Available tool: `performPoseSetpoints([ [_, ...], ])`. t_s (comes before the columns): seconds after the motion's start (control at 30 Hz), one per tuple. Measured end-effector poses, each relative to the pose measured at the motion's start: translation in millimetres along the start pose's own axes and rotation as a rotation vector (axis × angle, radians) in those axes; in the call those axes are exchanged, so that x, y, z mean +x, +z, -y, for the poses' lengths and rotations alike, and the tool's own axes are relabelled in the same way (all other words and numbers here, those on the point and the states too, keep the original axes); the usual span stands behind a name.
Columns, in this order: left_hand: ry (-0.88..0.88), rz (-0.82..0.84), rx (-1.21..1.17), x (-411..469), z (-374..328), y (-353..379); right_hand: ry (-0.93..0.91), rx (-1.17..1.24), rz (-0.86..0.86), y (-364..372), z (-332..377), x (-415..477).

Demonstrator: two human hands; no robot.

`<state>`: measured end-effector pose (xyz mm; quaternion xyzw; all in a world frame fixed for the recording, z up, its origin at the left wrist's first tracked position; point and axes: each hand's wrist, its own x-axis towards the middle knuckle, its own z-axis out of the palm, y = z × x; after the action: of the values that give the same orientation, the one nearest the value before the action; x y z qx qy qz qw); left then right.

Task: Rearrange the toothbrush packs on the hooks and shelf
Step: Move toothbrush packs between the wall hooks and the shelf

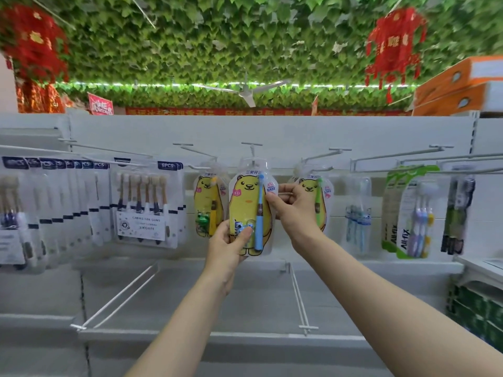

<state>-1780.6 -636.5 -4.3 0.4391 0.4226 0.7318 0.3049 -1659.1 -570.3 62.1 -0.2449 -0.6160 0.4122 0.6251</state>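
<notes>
- The yellow bear-shaped toothbrush pack of glossy clear plastic [246,205], carrying a blue toothbrush [260,213], sits upright between both hands. It is directly below a white wire hook [251,146].
- The pack's top tab overlaps the hook tip; whether it is threaded on cannot be told.
- Left hand [227,248]: grips the pack's lower left corner, thumb pressed on the front face, fingers behind.
- Right hand [295,210]: pinches the pack's upper right edge, beside the brush head.
- Adjacent hooks: a matching bear pack with yellow brush [208,205] hangs to the left. A bear pack with green brush [317,202] hangs to the right, partly behind the right hand.
- A smooth white shelf [190,295] with thin wire dividers lies below.
</notes>
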Motion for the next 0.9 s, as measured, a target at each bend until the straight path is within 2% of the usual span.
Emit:
performPoseSetpoints([
  [0.73, -0.025, -0.019, 0.048, 21, 19, -2, 0.066, -0.12, -0.042, 0, -7, 12],
  [0.9, -0.037, -0.078, 0.127, 3, 17, -3, 0.103, -0.258, -0.037, -18, 1, 2],
])
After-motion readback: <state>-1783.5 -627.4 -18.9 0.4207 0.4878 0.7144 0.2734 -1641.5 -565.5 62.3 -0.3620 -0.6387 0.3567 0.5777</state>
